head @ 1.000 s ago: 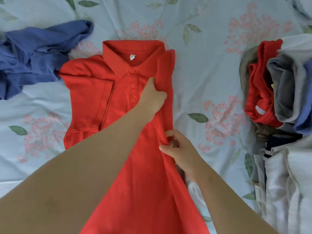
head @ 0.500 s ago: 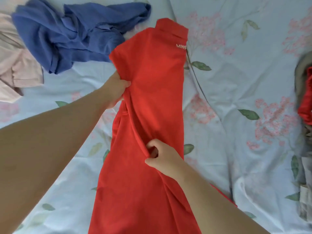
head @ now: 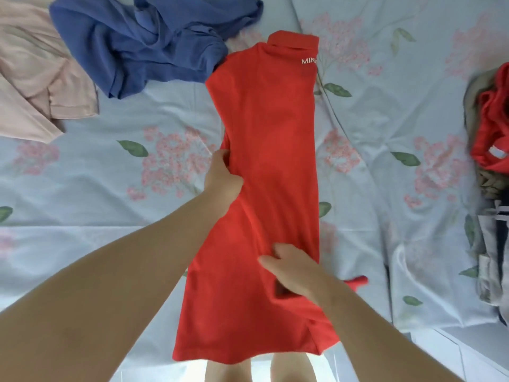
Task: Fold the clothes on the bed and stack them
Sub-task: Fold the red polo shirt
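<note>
Across the floral bedsheet (head: 110, 175), a red polo shirt (head: 270, 133) lies folded lengthwise at centre frame, collar toward the top. A crumpled blue garment (head: 143, 42) sits upper left. The left hand (head: 224, 177) pinches the shirt's left edge — the right hand (head: 292, 268), fingers curled, grips fabric lower down.

A bed (head: 385, 166), covered in a pale blue sheet printed with pink blossoms and green leaves, is carrying everything. A red polo shirt (head: 270, 133) is lying down its middle, folded into a long narrow strip, collar at the far end. A crumpled blue garment (head: 143, 45) is lying far left, touching the shirt's shoulder. A pink garment (head: 35, 78) is sprawling at the left edge. A pile of clothes (head: 493, 133) is sitting at the right edge.
</note>
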The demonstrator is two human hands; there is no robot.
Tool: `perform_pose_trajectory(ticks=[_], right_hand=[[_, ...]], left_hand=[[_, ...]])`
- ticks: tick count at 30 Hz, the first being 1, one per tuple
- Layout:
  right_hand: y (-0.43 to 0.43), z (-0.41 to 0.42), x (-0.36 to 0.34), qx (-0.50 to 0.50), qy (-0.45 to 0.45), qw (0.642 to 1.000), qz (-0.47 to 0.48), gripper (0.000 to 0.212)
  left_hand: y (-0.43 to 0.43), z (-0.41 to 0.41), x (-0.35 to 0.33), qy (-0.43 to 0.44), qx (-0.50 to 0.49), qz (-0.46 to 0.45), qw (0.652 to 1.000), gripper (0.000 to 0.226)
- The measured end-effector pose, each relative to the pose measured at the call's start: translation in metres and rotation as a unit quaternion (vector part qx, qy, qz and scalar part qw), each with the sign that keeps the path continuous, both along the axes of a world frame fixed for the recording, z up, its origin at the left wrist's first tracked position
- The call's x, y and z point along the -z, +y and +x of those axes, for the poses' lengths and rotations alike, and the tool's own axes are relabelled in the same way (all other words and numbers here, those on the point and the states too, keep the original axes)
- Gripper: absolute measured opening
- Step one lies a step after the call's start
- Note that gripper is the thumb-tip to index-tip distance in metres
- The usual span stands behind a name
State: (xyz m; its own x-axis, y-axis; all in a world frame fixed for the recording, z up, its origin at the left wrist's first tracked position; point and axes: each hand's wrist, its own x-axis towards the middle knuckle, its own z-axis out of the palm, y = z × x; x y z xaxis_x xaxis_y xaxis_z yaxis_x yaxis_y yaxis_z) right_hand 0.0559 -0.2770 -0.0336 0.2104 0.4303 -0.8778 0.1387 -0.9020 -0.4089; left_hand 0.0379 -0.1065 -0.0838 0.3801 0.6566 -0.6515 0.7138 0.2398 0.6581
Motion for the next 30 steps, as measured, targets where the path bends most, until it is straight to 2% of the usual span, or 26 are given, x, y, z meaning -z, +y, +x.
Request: perform_pose_trajectory(ticks=[1, 3, 4, 5, 6, 9, 11, 13, 15, 17, 19, 21, 23, 25, 27, 28, 30], right_hand=[[0.006, -0.017, -0.002, 0.081, 0.080, 0.993, 0.028, 0.025], [0.017, -0.049, -0.006, 0.216, 0.235, 0.947, 0.041, 0.016], [0.019, -0.061, -0.005, 0.243, 0.277, 0.929, 0.029, 0.012], [0.018, -0.069, -0.001, 0.260, 0.279, 0.924, 0.019, 0.009], [0.013, -0.074, 0.006, 0.274, 0.245, 0.930, 0.021, 0.008], [-0.018, -0.071, 0.021, 0.238, 0.036, 0.969, 0.049, 0.015], [-0.048, -0.064, 0.024, 0.147, -0.096, 0.984, 0.037, 0.025], [-0.076, -0.061, 0.022, 0.082, -0.155, 0.984, 0.026, 0.044], [-0.094, -0.066, 0.023, 0.084, -0.133, 0.987, 0.033, 0.062], [-0.101, -0.076, 0.026, 0.134, -0.050, 0.989, 0.035, 0.067], [-0.103, -0.090, 0.030, 0.190, 0.003, 0.981, 0.046, 0.059], [-0.105, -0.102, 0.032, 0.219, -0.021, 0.972, 0.084, 0.045], [-0.110, -0.117, 0.032, 0.168, -0.038, 0.976, 0.131, 0.032], [-0.118, -0.134, 0.031, 0.088, 0.022, 0.983, 0.160, 0.027], [-0.125, -0.148, 0.032, 0.039, 0.091, 0.985, 0.142, 0.029], [-0.128, -0.151, 0.033, 0.044, 0.087, 0.987, 0.130, 0.029], [-0.128, -0.147, 0.032, 0.123, -0.001, 0.986, 0.116, 0.022]], left_hand=[[0.002, -0.007, 0.000, -0.013, -0.034, 0.001, 0.999, 0.059], [0.001, -0.021, -0.001, -0.021, -0.096, -0.011, 0.995, 0.045], [-0.002, -0.029, -0.002, -0.015, -0.105, -0.022, 0.994, 0.040], [-0.008, -0.039, -0.002, -0.004, -0.096, -0.039, 0.995, 0.039], [-0.017, -0.049, -0.001, 0.013, -0.071, -0.057, 0.996, 0.043], [-0.049, -0.082, 0.001, 0.082, 0.024, -0.062, 0.994, 0.056], [-0.068, -0.103, 0.003, 0.127, 0.051, -0.027, 0.990, 0.045], [-0.079, -0.122, 0.004, 0.154, 0.048, -0.013, 0.987, 0.027], [-0.086, -0.137, 0.000, 0.136, -0.004, -0.071, 0.988, 0.016], [-0.091, -0.149, -0.006, 0.133, -0.040, -0.174, 0.975, 0.014], [-0.094, -0.161, -0.009, 0.180, 0.021, -0.225, 0.957, 0.019], [-0.093, -0.172, -0.011, 0.196, 0.045, -0.223, 0.954, 0.024], [-0.086, -0.184, -0.008, 0.157, -0.009, -0.202, 0.967, 0.031], [-0.081, -0.195, -0.008, 0.130, -0.063, -0.169, 0.975, 0.033], [-0.080, -0.208, -0.004, 0.168, -0.047, -0.129, 0.976, 0.027], [-0.081, -0.212, -0.003, 0.201, -0.021, -0.117, 0.972, 0.023], [-0.086, -0.213, -0.005, 0.244, 0.013, -0.107, 0.964, 0.022]])
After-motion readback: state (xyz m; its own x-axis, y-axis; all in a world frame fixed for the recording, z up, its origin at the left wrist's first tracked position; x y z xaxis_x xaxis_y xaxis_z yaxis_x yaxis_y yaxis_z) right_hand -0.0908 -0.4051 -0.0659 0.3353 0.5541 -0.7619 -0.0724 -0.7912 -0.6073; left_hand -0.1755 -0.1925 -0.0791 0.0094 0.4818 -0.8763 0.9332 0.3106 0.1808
